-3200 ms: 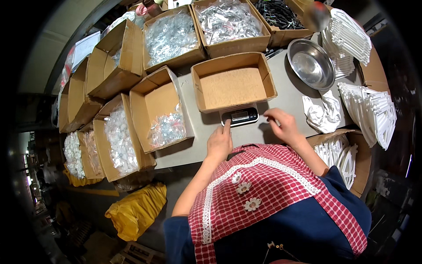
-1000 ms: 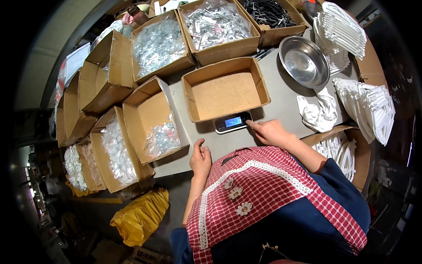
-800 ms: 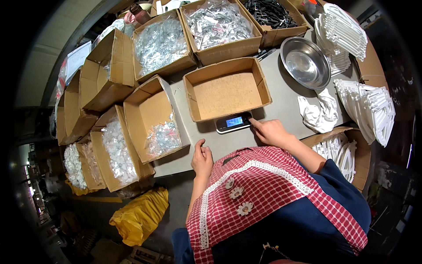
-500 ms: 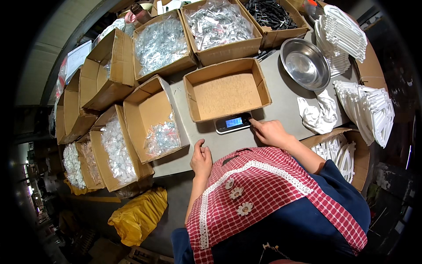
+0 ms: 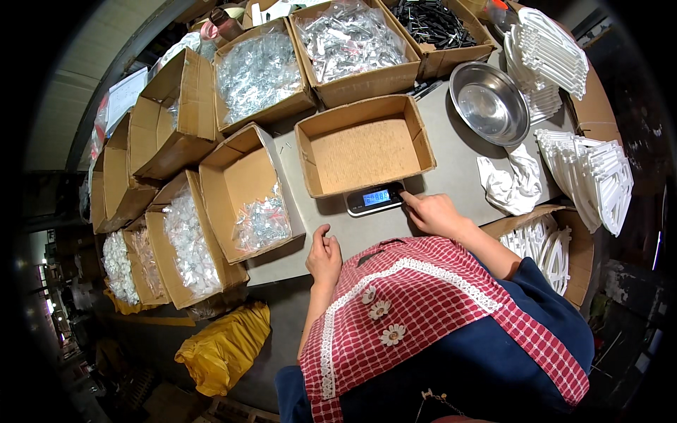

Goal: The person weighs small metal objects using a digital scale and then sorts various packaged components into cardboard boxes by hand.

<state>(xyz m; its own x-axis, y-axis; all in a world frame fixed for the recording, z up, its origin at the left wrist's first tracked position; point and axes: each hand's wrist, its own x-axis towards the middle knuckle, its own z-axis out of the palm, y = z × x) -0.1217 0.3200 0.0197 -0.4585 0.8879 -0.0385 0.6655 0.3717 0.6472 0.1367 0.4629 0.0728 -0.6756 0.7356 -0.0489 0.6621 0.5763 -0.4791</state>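
Note:
A digital scale (image 5: 363,210) with a lit blue display sits at the front middle of the table. On it stands an empty-looking brown cardboard box (image 5: 367,151), which hides the scale's platform. My right hand (image 5: 434,213) reaches in from the right, index finger stretched out and its tip on the scale's right end by the display. It holds nothing. To the left of the scale, near the table's front edge, my left hand (image 5: 324,257) rests with its fingers loosely bent and apart, nothing visible in it. The nearest box (image 5: 227,169) on its left contains small bagged hardware.
Cardboard boxes with bagged parts (image 5: 257,67) line the far and left sides. A box of black pieces (image 5: 434,25) stands at the back. On the right are a steel bowl (image 5: 486,106), a white cloth (image 5: 511,183) and stacked white plastic frames (image 5: 589,173).
The view has shifted very slightly. My right fingertip stays on the scale's end and my left hand stays in place; the display's lit pattern looks different.

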